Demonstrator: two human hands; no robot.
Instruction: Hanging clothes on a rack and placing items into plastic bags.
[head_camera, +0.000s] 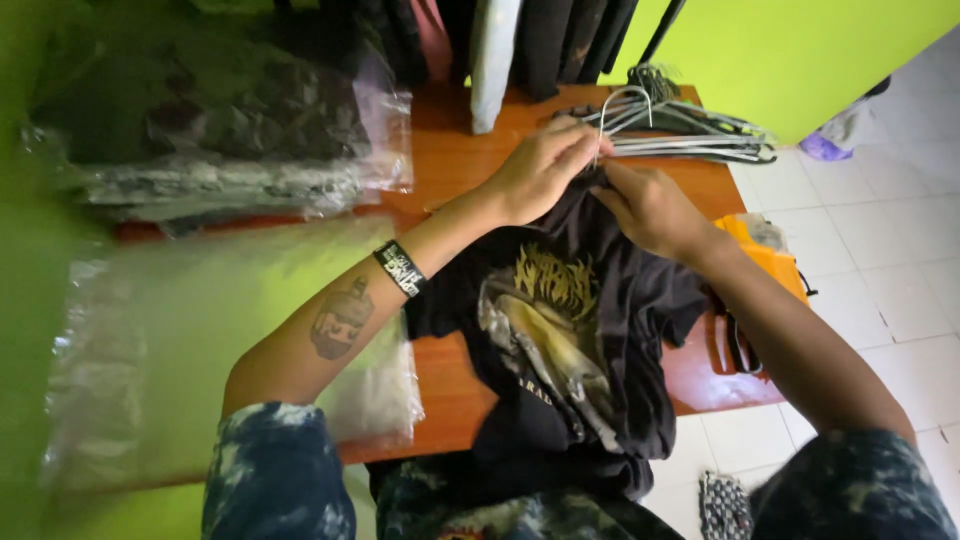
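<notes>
A black T-shirt (570, 340) with a yellow and grey print lies crumpled on the orange-brown table (450, 150), its hem hanging over the near edge. My left hand (540, 170) pinches the shirt's collar together with the hook of a white wire hanger (615, 105). My right hand (650, 205) grips the collar just right of it. A black wristband and a tattoo show on my left forearm.
A pile of wire hangers (700, 140) lies at the table's far right. Bagged dark clothes (220, 120) are stacked at far left, with clear plastic bags (200, 340) nearer. Garments hang behind the table (540, 40). A yellow bag (770, 255) sits at the right edge. White floor tiles (880, 240) lie on the right.
</notes>
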